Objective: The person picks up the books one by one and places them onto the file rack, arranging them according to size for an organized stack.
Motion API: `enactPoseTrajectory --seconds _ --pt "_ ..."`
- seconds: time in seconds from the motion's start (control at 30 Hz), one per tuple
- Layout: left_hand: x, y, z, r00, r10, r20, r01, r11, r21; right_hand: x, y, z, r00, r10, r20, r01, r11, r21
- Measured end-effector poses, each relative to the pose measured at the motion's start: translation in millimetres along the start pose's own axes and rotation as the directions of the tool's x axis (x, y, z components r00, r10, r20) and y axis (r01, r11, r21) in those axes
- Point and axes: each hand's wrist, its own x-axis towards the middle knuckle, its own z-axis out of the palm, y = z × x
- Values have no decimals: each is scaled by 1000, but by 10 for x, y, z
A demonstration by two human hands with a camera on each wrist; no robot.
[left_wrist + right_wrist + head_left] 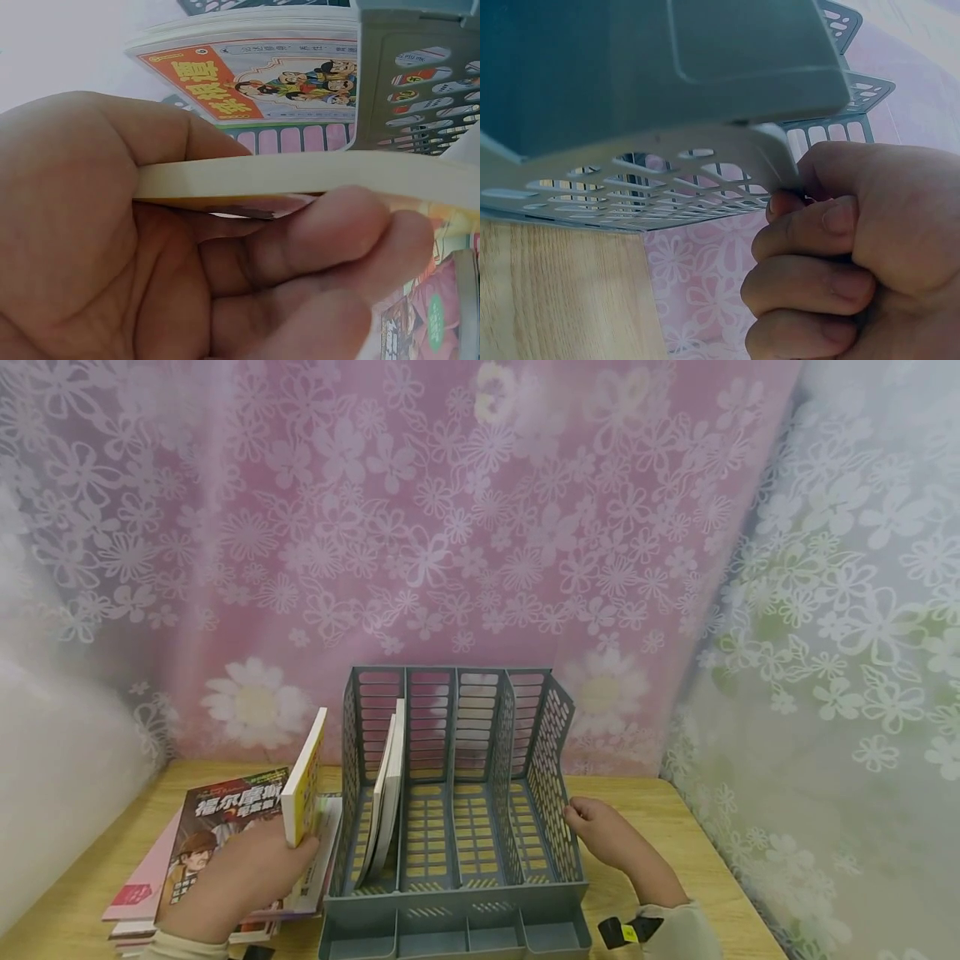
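My left hand (243, 872) grips a book (302, 781) with a yellow cover, held upright over a pile of books. In the left wrist view, the book's pale edge (247, 176) lies between thumb and fingers. Just right of it stands a grey desk file rack (450, 897) with slatted upright compartments. Two thin books (390, 793) lean in its leftmost compartment; one cover (300, 82) shows cartoon figures and an orange-red title block. My right hand (607, 835) pinches the edge of the rack's right side panel (705, 169), its other fingers curled.
The pile, topped by a dark comic-style book (217, 818) and a pink one (142, 881), lies left of the rack on a wooden table (652, 793). Low open trays (431, 943) line the rack's front. A pink flowered curtain (450, 527) hangs behind, a pale one (840, 693) at right.
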Motion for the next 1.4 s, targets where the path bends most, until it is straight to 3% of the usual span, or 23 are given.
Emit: enactPoseTrajectory --seconds 0.37,0.63,0.9,1.13,1.23,1.4 --pt "13 -14 19 999 7 38 -6 999 -33 9 13 4 1000 6 5 -6 1000 4" --pt "54 -10 9 998 17 55 -18 1000 19 -4 0 -1 1000 -19 13 19 1000 -3" --pt "42 6 16 998 30 52 -34 996 80 10 16 11 1000 -18 6 18 1000 -25" --pt "17 43 -34 999 37 26 -39 997 64 13 2 14 1000 -12 -9 12 1000 -5" --pt "-26 83 -99 999 48 -14 -47 997 62 10 -1 24 1000 -6 -10 7 1000 4" --pt "-220 202 -221 999 5 -43 -4 1000 21 5 4 33 1000 -15 -5 15 1000 7"
